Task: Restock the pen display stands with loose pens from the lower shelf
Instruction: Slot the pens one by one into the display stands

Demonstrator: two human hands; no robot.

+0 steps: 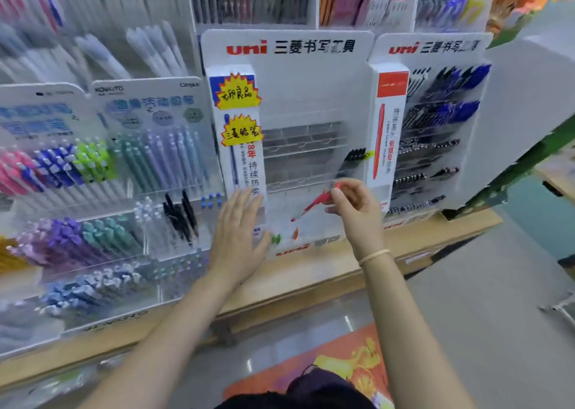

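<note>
At uni stand (286,103): right hand (354,203) pinches red pen (314,204); left hand (238,237) flat, fingers straight.

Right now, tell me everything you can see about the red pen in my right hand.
The slim red plastic pen is pinched at its upper end by the right hand, thumb and fingertips curled around it. It tilts, tip pointing down and left, in front of the mostly empty clear acrylic display stand. Its lower part looks paler with a red tip, though blur hides detail. Only the right hand touches it; the left hand rests flat against the stand's left side.
</note>
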